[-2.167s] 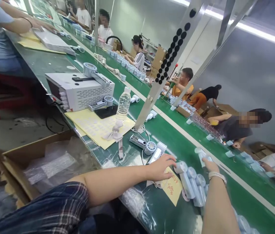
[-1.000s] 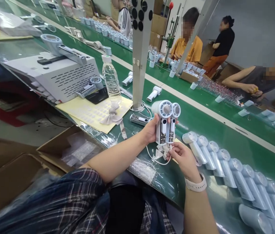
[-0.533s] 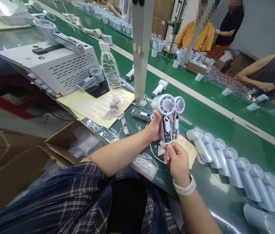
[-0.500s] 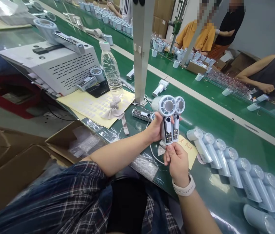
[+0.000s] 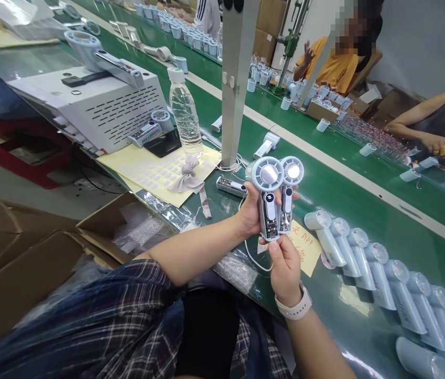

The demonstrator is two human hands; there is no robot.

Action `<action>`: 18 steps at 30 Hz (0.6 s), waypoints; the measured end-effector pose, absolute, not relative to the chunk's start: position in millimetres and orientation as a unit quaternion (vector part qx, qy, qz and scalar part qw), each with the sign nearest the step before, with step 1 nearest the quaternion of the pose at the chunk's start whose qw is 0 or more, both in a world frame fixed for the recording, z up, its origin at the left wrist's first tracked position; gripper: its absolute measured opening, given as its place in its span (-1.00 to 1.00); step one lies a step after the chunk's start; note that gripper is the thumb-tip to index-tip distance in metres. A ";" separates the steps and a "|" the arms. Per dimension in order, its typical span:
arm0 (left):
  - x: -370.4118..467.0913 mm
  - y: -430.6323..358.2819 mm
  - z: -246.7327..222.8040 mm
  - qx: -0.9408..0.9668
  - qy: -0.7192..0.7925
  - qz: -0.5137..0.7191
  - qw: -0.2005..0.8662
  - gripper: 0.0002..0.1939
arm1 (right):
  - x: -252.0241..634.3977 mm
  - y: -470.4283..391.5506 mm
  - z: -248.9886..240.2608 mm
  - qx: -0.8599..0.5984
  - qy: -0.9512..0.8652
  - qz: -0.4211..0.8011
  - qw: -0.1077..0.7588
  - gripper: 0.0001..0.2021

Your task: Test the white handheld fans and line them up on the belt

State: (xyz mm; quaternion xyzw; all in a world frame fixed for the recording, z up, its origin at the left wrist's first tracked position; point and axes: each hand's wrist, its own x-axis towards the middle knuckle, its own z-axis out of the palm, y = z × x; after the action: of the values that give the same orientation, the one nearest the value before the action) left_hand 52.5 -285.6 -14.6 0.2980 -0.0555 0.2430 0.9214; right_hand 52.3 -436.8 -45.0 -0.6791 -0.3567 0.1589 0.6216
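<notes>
Two light-blue handheld fans are together in my left hand (image 5: 251, 210), its fingers wrapped round their handles. The front fan (image 5: 270, 210) faces me, and a small round display on its handle shows a white mark. Partly behind it is the second fan (image 5: 292, 171). My right hand (image 5: 286, 266) is closed in a pinch at the lower end of the front fan. A thin white cable (image 5: 254, 261) loops up to its fingers; its tip is hidden there. Another fan handle (image 5: 230, 185) lies just left of my left hand.
Wrapped fans (image 5: 378, 273) lie in a row at right, beside a handwritten yellow note (image 5: 307, 247). A metal post (image 5: 232, 89), water bottle (image 5: 185, 113) and white vented box (image 5: 115, 118) stand beyond. Co-workers sit across the green bench; a cardboard box (image 5: 100, 226) is lower left.
The two fans have turned more squarely toward me, and the front display now shows a lit mark. My right hand stays at the base. Across the bench, a co-worker in orange has raised a hand.
</notes>
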 end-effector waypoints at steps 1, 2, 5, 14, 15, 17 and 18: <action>52.0 -285.6 -14.3 0.297 -0.063 0.240 0.922 -0.19 | 51.4 -436.9 -45.0 -0.679 -0.360 0.155 0.621 -0.66; 51.4 -285.7 -13.9 0.296 -0.067 0.237 0.923 -0.19 | 50.5 -437.2 -44.8 -0.678 -0.363 0.153 0.620 -0.66; 49.8 -285.7 -11.8 0.298 -0.059 0.230 0.924 -0.17 | 47.7 -437.7 -44.4 -0.679 -0.366 0.147 0.619 -0.67; 46.6 -278.8 -4.3 0.259 -0.032 0.215 0.941 -0.19 | 50.6 -434.7 -38.0 -0.680 -0.348 0.132 0.631 -0.64; 46.1 -278.3 -4.2 0.279 -0.037 0.217 0.935 -0.18 | 51.9 -435.0 -36.6 -0.685 -0.328 0.144 0.634 -0.63; 45.6 -278.0 -4.8 0.314 -0.048 0.226 0.921 -0.16 | 54.2 -435.3 -34.1 -0.682 -0.297 0.167 0.647 -0.59; 45.6 -278.3 -5.3 0.329 -0.051 0.235 0.913 -0.15 | 54.8 -435.2 -33.3 -0.673 -0.285 0.180 0.658 -0.56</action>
State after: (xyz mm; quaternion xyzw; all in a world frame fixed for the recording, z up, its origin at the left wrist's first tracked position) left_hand 45.6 -278.3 -5.3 0.3291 -0.0507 0.2347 0.9133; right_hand 54.8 -435.2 -33.3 -0.6731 -0.2845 0.1802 0.6584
